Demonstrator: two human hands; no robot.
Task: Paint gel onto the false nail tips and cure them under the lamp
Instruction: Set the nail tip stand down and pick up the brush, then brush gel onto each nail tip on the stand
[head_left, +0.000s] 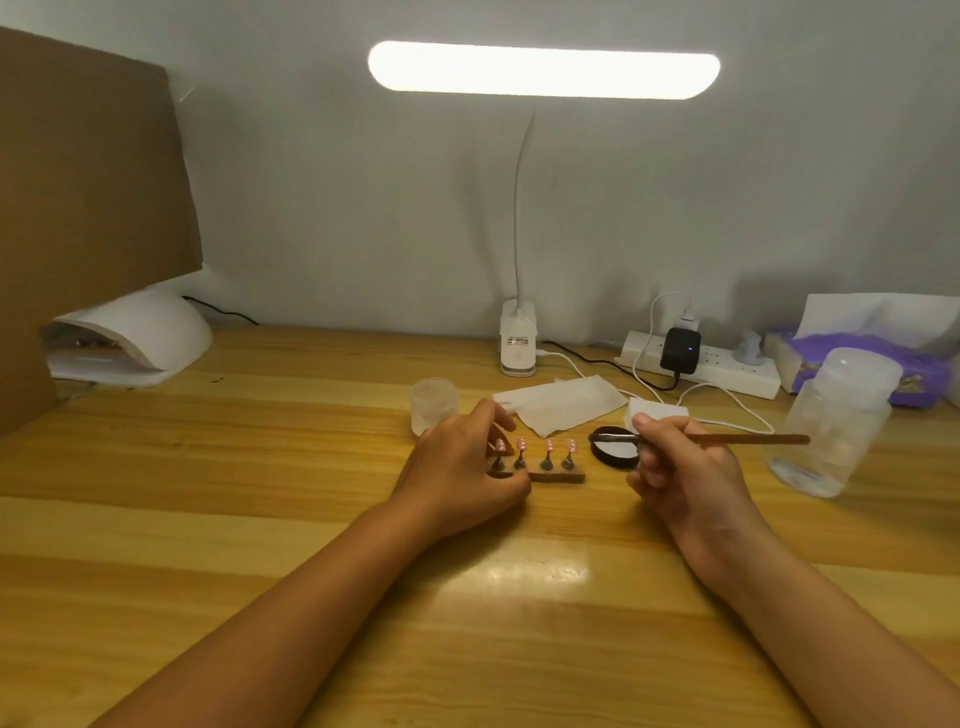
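Though red-lettered, desk lamp label (518, 341) illegible.

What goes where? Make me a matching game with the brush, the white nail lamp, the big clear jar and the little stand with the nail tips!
Things
1. brush
2. nail lamp
3. clear jar
4. nail tip stand

Places
A. far left on the table, by the cardboard
B. gripped at one end by the left hand
C. pinched in the right hand
D. upright at the table's right side

Pairs: 1-C, 2-A, 3-D, 4-B
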